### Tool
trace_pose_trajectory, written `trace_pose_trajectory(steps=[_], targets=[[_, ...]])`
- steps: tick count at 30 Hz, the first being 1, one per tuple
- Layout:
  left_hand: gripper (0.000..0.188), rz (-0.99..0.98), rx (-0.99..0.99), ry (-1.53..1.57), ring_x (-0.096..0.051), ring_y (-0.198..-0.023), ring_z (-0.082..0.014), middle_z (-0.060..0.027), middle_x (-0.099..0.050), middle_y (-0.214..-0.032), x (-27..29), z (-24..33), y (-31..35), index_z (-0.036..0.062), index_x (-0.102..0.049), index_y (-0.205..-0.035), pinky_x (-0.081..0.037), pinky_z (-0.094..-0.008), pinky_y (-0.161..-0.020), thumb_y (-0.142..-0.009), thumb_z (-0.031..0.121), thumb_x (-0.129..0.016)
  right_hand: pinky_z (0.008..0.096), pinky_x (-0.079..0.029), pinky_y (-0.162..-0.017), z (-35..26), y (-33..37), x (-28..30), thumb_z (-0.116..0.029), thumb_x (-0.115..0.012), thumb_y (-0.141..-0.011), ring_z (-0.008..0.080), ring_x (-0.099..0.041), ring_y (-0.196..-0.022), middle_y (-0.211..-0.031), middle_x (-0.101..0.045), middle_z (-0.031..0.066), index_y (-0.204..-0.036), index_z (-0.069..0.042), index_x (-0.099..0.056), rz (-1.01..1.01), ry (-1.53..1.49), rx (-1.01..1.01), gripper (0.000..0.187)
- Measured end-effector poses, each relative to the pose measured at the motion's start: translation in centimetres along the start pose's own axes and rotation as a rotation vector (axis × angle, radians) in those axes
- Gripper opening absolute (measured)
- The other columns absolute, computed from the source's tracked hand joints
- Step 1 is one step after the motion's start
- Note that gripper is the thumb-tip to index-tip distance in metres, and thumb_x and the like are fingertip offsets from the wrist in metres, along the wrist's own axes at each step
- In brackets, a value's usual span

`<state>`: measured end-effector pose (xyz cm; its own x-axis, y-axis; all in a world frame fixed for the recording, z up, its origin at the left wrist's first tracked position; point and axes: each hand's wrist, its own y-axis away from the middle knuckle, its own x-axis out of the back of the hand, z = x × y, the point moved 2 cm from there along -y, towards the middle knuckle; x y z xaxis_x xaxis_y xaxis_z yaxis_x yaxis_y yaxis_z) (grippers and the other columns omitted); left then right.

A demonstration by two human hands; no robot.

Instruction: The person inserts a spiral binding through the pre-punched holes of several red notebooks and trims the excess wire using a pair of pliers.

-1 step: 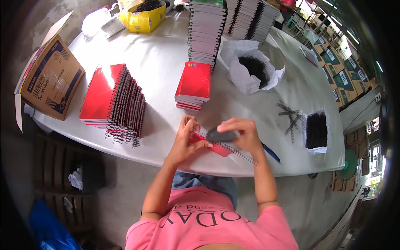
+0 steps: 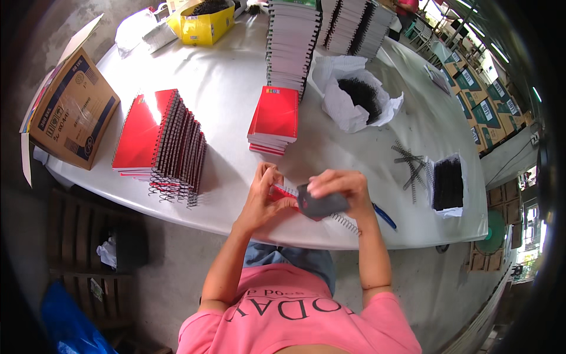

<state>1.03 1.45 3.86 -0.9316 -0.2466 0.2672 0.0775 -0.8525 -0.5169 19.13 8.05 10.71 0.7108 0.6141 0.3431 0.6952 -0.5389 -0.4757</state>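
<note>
My left hand (image 2: 263, 197) is closed on a small red notebook (image 2: 278, 192) near the front edge of the table, its spine turned up. A black spiral wire (image 2: 346, 223) runs along that spine, and its free end sticks out to the right. In my right hand (image 2: 346, 186) is a flat dark grey tool (image 2: 323, 204) with rounded corners, laid over the spine; its exact kind I cannot make out. The tool hides the middle of the coil and part of the cover. Just beyond my hands lies a pile of red notebooks (image 2: 276, 115).
Red spiral-bound notebooks (image 2: 138, 138) are stacked at left, beside a cardboard box (image 2: 76, 112). Tall notebook stacks (image 2: 289, 47) stand at the back. Black coils fill a white wrapper (image 2: 359, 100) and a white box (image 2: 447, 186); loose coils (image 2: 411, 168) and blue-handled pliers (image 2: 384, 216) lie nearby.
My right hand and the grey tool have shifted slightly right and toward me, and the tool's broad face shows more. My left hand keeps its hold on the notebook.
</note>
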Motion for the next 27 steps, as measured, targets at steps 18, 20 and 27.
trace_pose_trajectory(steps=[18, 20, 27], targets=[[0.08, -0.048, 0.227, 0.24, -0.04, -0.083, -0.0167, -0.0049, -0.036, -0.092, -0.4, -1.1, -0.3, 0.0088, -0.026, -0.098, -0.038, -0.0255, -0.079, -0.053, 0.02, -0.092, 0.0253, -0.046, -0.06, 1.1, 0.1, -1.5, 0.011, -0.065, -0.06, 0.0123, -0.063, -0.073, -0.084, -0.068, 0.0047, -0.088, -0.007, -0.071, 0.134, 0.062, -0.203, 0.034], [0.082, -0.043, 0.208, 0.304, -0.038, -0.081, -0.0149, -0.0045, -0.036, -0.092, -0.8, -1.4, -0.1, 0.0098, -0.024, -0.097, -0.038, -0.0246, -0.079, -0.053, 0.022, -0.092, 0.0242, -0.047, -0.063, -0.5, -0.8, -2.0, 0.009, -0.066, -0.063, 0.0127, -0.062, -0.072, -0.084, -0.068, 0.0058, -0.088, -0.005, -0.071, 0.152, -0.117, -0.036, 0.03], [0.053, -0.047, 0.245, 0.249, -0.043, -0.086, -0.0119, -0.0033, -0.041, -0.096, -1.0, -1.4, 0.0, 0.0075, -0.033, -0.105, -0.041, -0.0246, -0.077, -0.077, 0.014, -0.078, 0.0249, -0.049, -0.072, 1.6, -0.2, 0.7, 0.007, -0.063, -0.067, 0.0146, -0.064, -0.077, -0.086, -0.068, 0.0093, -0.089, -0.003, -0.071, 0.33, 0.213, -0.263, 0.025]])
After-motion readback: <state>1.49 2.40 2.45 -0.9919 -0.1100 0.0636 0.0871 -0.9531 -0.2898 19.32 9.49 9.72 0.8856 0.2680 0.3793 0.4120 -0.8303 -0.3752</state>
